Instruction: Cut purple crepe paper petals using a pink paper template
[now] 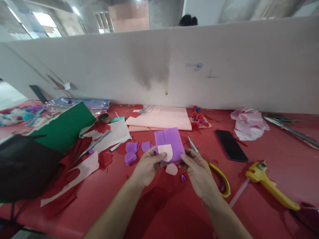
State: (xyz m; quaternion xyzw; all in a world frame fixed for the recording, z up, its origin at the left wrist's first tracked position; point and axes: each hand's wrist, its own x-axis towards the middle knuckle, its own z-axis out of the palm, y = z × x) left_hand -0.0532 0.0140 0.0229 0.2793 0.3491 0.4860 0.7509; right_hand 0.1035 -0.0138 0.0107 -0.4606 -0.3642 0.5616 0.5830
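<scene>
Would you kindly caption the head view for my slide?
Both hands hold purple paper with a pink petal template over a red table.

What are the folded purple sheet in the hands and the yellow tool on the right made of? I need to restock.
The folded purple sheet looks like thin matte crepe or tissue paper: soft creases, no shine. The yellow tool, seemingly a glue gun, looks like moulded glossy plastic, with a pale stick at its back. Both hands pinch the sheet.

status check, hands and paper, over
Left hand pinning pink petal template on purple paper. Right hand gripping paper's edge. Yellow-handled scissors beside right hand.
</scene>
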